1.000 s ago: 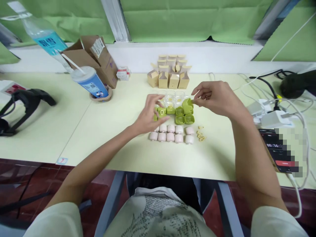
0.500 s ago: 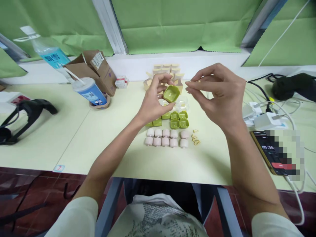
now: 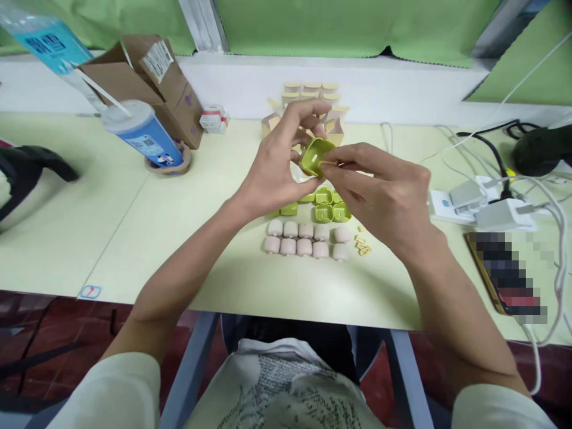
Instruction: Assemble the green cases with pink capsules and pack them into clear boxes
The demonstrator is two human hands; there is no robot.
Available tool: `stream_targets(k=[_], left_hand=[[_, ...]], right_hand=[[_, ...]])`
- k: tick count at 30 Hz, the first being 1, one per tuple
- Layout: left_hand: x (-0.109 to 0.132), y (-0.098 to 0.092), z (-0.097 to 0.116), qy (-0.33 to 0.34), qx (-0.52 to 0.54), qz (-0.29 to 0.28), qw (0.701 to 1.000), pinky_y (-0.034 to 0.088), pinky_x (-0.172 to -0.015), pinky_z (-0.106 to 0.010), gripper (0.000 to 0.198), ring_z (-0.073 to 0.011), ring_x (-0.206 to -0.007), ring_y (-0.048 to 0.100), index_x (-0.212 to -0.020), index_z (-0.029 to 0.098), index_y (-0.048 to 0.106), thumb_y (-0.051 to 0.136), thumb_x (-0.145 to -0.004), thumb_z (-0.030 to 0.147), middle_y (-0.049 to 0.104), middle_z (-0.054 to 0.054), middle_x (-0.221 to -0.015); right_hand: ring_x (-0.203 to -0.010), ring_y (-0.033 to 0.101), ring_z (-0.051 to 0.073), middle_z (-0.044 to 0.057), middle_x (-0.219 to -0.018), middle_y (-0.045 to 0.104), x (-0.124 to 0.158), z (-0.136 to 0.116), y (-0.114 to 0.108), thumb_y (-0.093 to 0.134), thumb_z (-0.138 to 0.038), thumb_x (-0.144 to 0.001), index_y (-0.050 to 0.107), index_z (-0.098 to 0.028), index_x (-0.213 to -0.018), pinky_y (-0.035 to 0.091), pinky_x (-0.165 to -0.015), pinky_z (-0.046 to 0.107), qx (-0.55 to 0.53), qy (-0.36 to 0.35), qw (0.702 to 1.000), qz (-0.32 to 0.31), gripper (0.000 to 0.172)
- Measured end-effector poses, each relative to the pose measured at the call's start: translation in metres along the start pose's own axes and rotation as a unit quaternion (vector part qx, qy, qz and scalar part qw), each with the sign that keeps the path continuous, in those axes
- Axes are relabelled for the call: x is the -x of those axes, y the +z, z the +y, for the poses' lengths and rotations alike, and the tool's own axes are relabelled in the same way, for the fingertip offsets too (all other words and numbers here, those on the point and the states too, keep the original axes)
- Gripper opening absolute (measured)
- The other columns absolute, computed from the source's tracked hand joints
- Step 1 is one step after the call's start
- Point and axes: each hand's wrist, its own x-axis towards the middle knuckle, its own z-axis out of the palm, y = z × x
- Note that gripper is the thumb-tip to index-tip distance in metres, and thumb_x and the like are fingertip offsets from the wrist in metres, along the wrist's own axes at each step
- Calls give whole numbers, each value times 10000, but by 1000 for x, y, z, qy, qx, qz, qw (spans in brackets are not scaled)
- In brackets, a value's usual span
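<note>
My left hand (image 3: 272, 161) grips a small green plastic shell (image 3: 313, 154) by its sides, with its hollow side facing me and a small slot in its floor. Thumb and fingers of my right hand (image 3: 379, 185) are pinched together at the shell's right side; what is between the fingertips is too small to make out. Below the hands, several more green shells (image 3: 324, 213) lie on the table, partly covered by my hands. Two rows of pale pink rounded pieces (image 3: 304, 247) sit nearer me. Beside them is a little heap of small yellow parts (image 3: 363, 246).
Open small yellow boxes (image 3: 270, 123) stand at the back by the wall. To the left are a blue cup with a straw (image 3: 149, 143), a cardboard box (image 3: 179, 101) and a bottle (image 3: 53, 44). Chargers with cables (image 3: 504, 213) and a phone (image 3: 485, 268) lie at the right.
My right hand has moved left and down, from beside the shell to its right edge. The shell has turned a little in my left hand. The camera view has shifted.
</note>
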Motion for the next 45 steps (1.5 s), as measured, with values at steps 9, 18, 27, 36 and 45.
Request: stream_targets(k=[9, 18, 27, 36, 45], left_hand=[[-1, -3, 12, 10, -13, -4, 1000, 658, -884, -449, 742, -313, -1223, 741, -1582, 365, 429, 825, -960, 446, 650, -108, -1307], [4, 7, 11, 2, -12, 20, 1000, 663, -1010, -545, 705, -343, -1256, 738, -1560, 357, 500, 840, -962, 515, 633, -98, -1315], [7, 9, 4, 43, -24, -10, 999, 660, -1013, -551, 660, -311, -1234, 771, -1577, 347, 471, 772, -1013, 513, 644, -68, -1262], [5, 5, 8, -33, 24, 2, 999, 680, -912, -484, 825, -306, -1142, 800, -1568, 364, 454, 921, -896, 473, 715, -79, -1247], [4, 4, 5, -17, 36, 6, 999, 669, -952, -520, 861, -336, -1206, 773, -1563, 352, 480, 933, -876, 608, 692, -85, -1237]], right_hand=[[-1090, 812, 311, 63, -1198, 856, 0, -8, -1, 638, -383, -1130, 836, -372, -1192, 705, -930, 507, -11, 82, 996, -22, 209], [-1089, 770, 355, 75, -1049, 835, -5, -3, -2, 600, -485, -1131, 838, -368, -1078, 663, -955, 601, -30, 82, 995, -57, 270], [-1006, 742, 292, 73, -1004, 824, -11, -3, -9, 508, -349, -1162, 732, -307, -866, 647, -873, 506, -4, 48, 991, -122, 374], [-1181, 770, 323, 43, -1267, 853, -8, 5, -7, 609, -307, -1129, 853, -356, -1093, 637, -1036, 566, -65, 71, 990, -104, 251], [-1165, 796, 332, 0, -1328, 832, -9, -7, -18, 676, -424, -1102, 866, -481, -1109, 671, -1008, 535, -60, 142, 987, -39, 198]])
